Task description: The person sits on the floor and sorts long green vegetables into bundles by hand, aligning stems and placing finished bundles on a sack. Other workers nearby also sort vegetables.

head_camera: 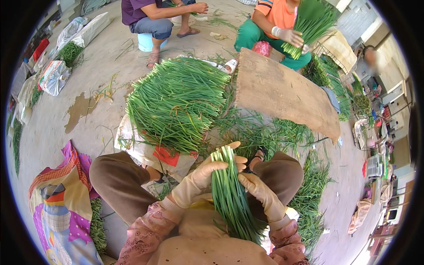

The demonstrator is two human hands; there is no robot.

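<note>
Both my hands wear pale rubber gloves. My left hand [205, 169] is closed around the upper part of a bunch of garlic chives [230, 195], its thumb across the front. The pale cut ends point up and away from me; the green leaves hang towards my lap. My right hand [255, 184] lies against the bunch's right side, with fingers partly hidden behind it. Beyond my knees a large heap of the same green stalks [179, 99] rests on a white sack [127, 132] with a red patch.
Loose leaves [308, 198] litter the floor at right. A burlap-covered board or frame [285, 89] stands beyond them. Across from me sit a person in purple [139, 13] and a person in orange [271, 16] holding a bunch. A patterned cloth [63, 212] covers more greens at left.
</note>
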